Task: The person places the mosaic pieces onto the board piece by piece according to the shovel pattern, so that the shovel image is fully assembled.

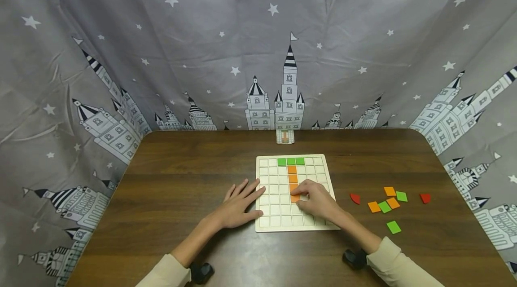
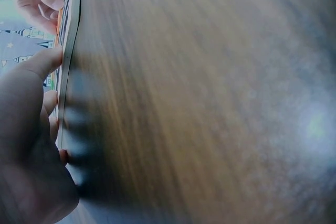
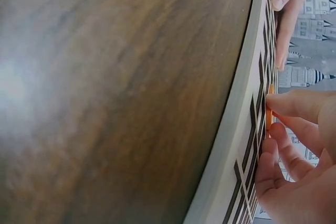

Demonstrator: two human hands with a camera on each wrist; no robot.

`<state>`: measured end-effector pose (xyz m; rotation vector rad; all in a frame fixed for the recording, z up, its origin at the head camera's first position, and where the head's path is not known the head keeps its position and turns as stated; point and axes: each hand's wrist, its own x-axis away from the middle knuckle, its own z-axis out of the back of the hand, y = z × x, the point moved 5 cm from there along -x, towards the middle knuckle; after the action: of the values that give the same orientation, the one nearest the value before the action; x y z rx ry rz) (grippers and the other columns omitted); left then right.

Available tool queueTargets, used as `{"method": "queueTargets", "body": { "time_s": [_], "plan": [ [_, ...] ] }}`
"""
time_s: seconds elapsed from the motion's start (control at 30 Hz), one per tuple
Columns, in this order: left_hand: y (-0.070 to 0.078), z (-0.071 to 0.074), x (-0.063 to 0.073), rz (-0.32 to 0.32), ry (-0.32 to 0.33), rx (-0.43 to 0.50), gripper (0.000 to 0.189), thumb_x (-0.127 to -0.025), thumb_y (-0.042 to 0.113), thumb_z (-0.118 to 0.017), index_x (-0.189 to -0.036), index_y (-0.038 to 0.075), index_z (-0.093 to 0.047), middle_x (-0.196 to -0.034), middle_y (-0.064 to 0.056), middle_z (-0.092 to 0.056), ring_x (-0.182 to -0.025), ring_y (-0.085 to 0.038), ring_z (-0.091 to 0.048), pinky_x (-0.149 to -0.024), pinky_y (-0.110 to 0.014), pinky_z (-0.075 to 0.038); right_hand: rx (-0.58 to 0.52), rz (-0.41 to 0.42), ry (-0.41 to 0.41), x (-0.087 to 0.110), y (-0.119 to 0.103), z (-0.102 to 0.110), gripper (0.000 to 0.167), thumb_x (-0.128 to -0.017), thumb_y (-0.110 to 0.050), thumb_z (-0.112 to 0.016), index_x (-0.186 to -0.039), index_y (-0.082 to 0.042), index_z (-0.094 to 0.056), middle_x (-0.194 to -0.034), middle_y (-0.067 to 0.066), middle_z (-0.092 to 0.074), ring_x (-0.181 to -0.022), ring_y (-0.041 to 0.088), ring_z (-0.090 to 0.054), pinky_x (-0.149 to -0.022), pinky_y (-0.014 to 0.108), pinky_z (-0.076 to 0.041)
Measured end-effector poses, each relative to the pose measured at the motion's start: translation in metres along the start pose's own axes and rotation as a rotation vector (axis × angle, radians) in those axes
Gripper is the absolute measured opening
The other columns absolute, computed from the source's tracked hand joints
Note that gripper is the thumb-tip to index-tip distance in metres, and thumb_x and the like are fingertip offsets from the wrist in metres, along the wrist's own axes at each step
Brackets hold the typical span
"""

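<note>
A pale wooden grid board (image 1: 278, 222) lies flat on the table. Three green square tiles (image 1: 291, 161) sit side by side in its top row, with a column of orange tiles (image 1: 292, 169) running down from the middle one. My right hand (image 1: 320, 200) pinches an orange square tile (image 1: 295, 199) at the lower end of that column; the right wrist view shows this orange tile (image 3: 269, 116) between thumb and fingers, right at the board's surface. With fingers spread, my left hand (image 1: 236, 208) rests on the board's left edge.
Right of the board lie loose orange tiles (image 1: 389, 191), green tiles (image 1: 393, 227) and two red quarter-round pieces (image 1: 355, 198). A small pattern card (image 1: 285, 136) is at the table's back edge, before a grey castle-print curtain (image 1: 194, 31).
</note>
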<state>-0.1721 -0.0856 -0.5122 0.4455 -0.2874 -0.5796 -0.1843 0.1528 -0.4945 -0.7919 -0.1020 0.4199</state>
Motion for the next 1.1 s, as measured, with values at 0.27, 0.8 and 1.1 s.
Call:
{"method": "queueTargets", "body": {
  "time_s": [0.27, 0.8, 1.1],
  "plan": [
    [0.001, 0.001, 0.001, 0.000, -0.004, 0.005, 0.068, -0.099, 0.050, -0.054, -0.158, 0.022, -0.034, -0.165, -0.004, -0.019, -0.151, -0.035, -0.009, -0.114, -0.063, -0.003, -0.006, -0.018, -0.009, 0.001, 0.000, 0.001, 0.029, -0.077, 0.003, -0.071, -0.103, -0.005, -0.079, -0.097, -0.003, -0.066, -0.084, 0.014, -0.057, -0.071, 0.028, -0.046],
    [0.000, 0.001, 0.000, -0.004, -0.002, 0.000, 0.068, -0.099, 0.051, -0.054, -0.158, 0.022, -0.034, -0.165, -0.004, -0.019, -0.151, -0.035, -0.009, -0.113, -0.064, -0.004, -0.027, 0.002, -0.009, 0.011, 0.011, 0.011, 0.025, -0.083, -0.005, -0.076, -0.108, -0.006, -0.078, -0.103, -0.003, -0.067, -0.098, 0.019, -0.061, -0.086, 0.038, -0.049],
    [0.001, 0.001, 0.001, -0.001, -0.006, 0.003, 0.068, -0.099, 0.050, -0.054, -0.158, 0.022, -0.033, -0.165, -0.004, -0.019, -0.151, -0.036, -0.009, -0.113, -0.064, -0.003, -0.013, -0.047, 0.059, 0.031, 0.027, 0.040, 0.025, -0.085, -0.006, -0.077, -0.110, -0.008, -0.077, -0.112, 0.004, -0.069, -0.099, 0.023, -0.063, -0.086, 0.043, -0.051]
  ]
}}
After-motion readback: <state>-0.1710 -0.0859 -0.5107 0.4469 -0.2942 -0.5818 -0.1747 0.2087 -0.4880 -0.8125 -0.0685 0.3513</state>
